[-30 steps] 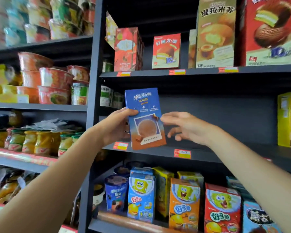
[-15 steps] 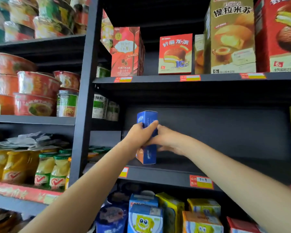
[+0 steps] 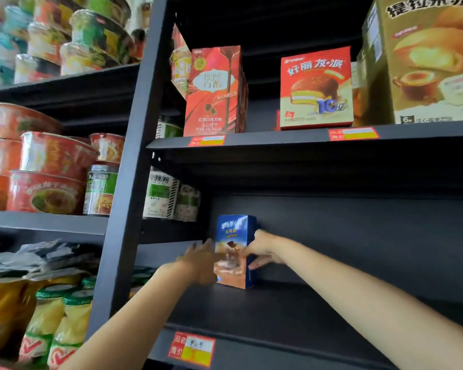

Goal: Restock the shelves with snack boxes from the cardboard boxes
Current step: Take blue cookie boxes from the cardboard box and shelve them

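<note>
Snack box: a blue and orange snack box [image 3: 235,252] stands upright at the back left of a dark shelf [image 3: 292,311], close to the rear panel.
Right hand: the right hand [image 3: 262,251] reaches in from 4 o'clock, forearm stretched long across the shelf; its fingers wrap the box's right edge, thumb towards the front face, gripping it.
Left hand: the left hand [image 3: 202,260] comes in from 7 o'clock, motion-blurred, fingers extended flat against the box's left side; whether they curl round it cannot be told.
Above, at 12 o'clock: a red biscuit box [image 3: 213,92] and a red pie box [image 3: 316,88] stand on the upper shelf.
At 9 o'clock: red noodle bowls [image 3: 43,180] are stacked in the neighbouring bay.
At 6 o'clock: a red and yellow price tag [image 3: 191,349] on the shelf's front lip.
</note>
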`<action>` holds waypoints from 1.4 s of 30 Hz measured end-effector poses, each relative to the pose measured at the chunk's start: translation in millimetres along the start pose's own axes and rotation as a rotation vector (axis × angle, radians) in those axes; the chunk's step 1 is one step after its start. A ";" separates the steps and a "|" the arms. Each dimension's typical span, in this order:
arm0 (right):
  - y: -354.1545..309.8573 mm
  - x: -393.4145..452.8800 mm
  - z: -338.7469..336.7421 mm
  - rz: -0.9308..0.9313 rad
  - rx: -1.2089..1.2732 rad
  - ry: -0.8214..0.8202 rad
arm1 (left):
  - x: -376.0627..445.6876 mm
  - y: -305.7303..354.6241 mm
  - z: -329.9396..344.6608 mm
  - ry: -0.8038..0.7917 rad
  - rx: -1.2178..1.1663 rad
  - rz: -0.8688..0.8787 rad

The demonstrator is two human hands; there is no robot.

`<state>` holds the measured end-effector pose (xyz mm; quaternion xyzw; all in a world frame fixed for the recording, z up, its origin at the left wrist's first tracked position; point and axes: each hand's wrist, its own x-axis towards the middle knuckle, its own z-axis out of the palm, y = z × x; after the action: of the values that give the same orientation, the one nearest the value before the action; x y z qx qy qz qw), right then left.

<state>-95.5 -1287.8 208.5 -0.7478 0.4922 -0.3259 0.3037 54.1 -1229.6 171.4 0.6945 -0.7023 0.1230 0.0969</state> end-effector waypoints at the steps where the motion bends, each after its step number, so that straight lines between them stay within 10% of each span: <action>1: -1.4 7.4 5.0 -0.033 -0.007 0.013 | 8.3 -4.6 3.7 -0.035 0.045 -0.021; 6: 4.6 13.0 16.1 -0.404 -0.715 0.319 | 22.6 -5.1 11.9 -0.100 0.390 0.006; 11: 26.3 23.8 6.2 -0.744 -1.879 0.115 | 30.2 -13.2 8.1 -0.007 0.536 -0.002; 26: -11.3 33.8 38.2 -0.517 -1.811 -0.007 | 10.1 -18.3 -5.0 0.019 0.524 0.014; 42: 0.0 -163.7 6.2 -0.646 -1.767 0.245 | -116.2 23.9 -9.0 0.763 0.098 0.141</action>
<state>-140.2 -1134.1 173.9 -0.7677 0.3585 0.0202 -0.5308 31.8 -1116.1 143.4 0.5527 -0.6552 0.4119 0.3091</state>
